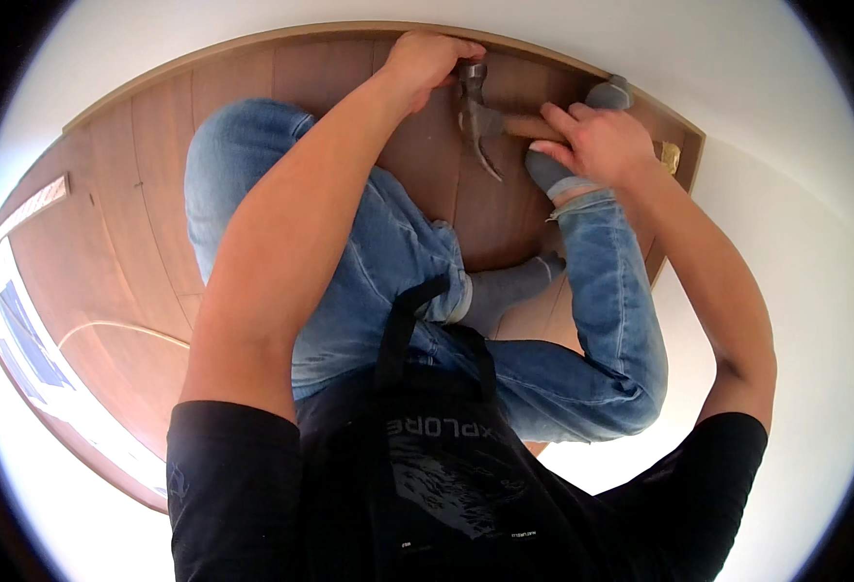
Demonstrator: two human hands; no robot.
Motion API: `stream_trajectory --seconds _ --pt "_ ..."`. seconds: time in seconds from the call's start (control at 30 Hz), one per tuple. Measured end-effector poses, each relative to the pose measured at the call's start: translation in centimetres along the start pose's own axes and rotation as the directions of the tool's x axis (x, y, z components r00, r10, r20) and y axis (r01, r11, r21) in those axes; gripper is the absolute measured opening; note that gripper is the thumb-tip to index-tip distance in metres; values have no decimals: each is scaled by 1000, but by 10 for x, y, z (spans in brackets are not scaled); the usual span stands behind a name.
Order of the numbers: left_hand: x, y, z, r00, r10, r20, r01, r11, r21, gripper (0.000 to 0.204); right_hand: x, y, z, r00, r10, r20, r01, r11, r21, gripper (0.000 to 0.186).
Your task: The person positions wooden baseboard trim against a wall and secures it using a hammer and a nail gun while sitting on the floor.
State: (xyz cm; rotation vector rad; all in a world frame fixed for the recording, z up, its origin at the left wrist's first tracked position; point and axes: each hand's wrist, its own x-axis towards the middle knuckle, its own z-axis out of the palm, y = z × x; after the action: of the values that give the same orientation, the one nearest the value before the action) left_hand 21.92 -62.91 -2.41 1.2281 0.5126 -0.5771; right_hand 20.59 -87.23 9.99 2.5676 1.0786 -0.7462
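Observation:
A claw hammer (481, 122) with a metal head and a wooden handle lies sideways above the plank floor. My right hand (597, 144) is closed round its handle, over my grey-socked right foot (546, 173). The hammer's striking face is up against the wooden baseboard (349, 31), right beside the fingertips of my left hand (429, 68). That hand is closed in a pinch at the baseboard; whatever sits between its fingers is too small or hidden to make out.
I sit on brown wooden planks (170, 126) in jeans, legs bent. My other socked foot (505, 291) is tucked in between. White walls (776, 184) meet at the right corner, near a gold-coloured object (671, 157). A pale cable (121, 325) curves across the floor at left.

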Motion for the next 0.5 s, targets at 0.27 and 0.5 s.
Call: stream_trajectory --seconds 0.27,0.5 --pt "1 0 0 1000 -13 1 13 999 -41 17 -6 -5 0 1000 -6 20 6 1000 -2 57" --pt "0 -1 -8 999 -25 29 24 999 26 26 -67 -59 -23 982 132 132 -177 883 436 53"
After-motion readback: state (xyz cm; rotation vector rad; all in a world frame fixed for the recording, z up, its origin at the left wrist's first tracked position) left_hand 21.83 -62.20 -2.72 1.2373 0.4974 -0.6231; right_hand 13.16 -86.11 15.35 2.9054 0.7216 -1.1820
